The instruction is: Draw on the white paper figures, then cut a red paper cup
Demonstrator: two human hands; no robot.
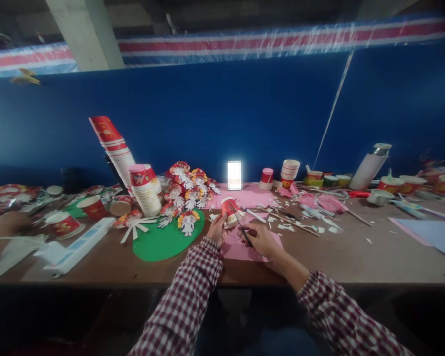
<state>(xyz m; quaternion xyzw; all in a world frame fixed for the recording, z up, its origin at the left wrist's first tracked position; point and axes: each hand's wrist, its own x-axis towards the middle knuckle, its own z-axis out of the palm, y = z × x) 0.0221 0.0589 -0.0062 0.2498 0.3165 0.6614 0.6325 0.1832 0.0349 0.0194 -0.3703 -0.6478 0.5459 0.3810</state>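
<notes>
My left hand [218, 229] is closed round the lower left side of a red and white paper cup [229, 206], which it holds tilted over a pink sheet [259, 252]. In my right hand [259, 240] is a slim dark tool [245, 236], which looks like scissors. The tool's tip reaches the right side of the cup, near its white part. Both hands are close together above the pink sheet at the table's front. White paper scraps [285, 228] lie to the right of my right hand.
A green sheet [155, 244] with paper figures [188, 222], tall cup stacks [146, 195] and a power strip [83, 244] are on the left. A lit screen [235, 175] stands behind. A bottle [370, 167] is at right; another person's hand [7, 225] shows far left.
</notes>
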